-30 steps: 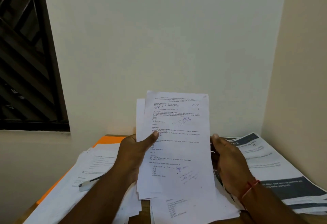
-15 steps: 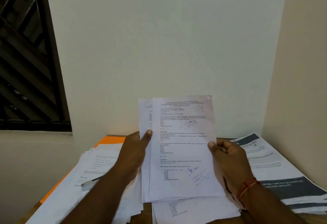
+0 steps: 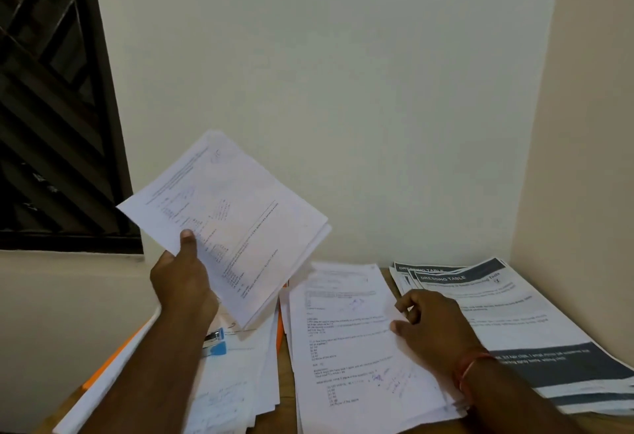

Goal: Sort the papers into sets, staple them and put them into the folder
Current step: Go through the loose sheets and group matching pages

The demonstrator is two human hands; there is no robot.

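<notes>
White, thin paper: our left hand [image 3: 182,282] grips a raised sheaf [image 3: 236,221], our right hand [image 3: 432,330] pinches the middle pile [image 3: 346,348]; a blue stapler [image 3: 215,345] sits half hidden.

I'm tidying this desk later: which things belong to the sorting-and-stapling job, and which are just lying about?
Job: sheaf in left hand; stack the right hand touches; left pile; DRESSING TABLE printouts; blue stapler; orange folder.
Lying about: window grille; wooden table.
</notes>
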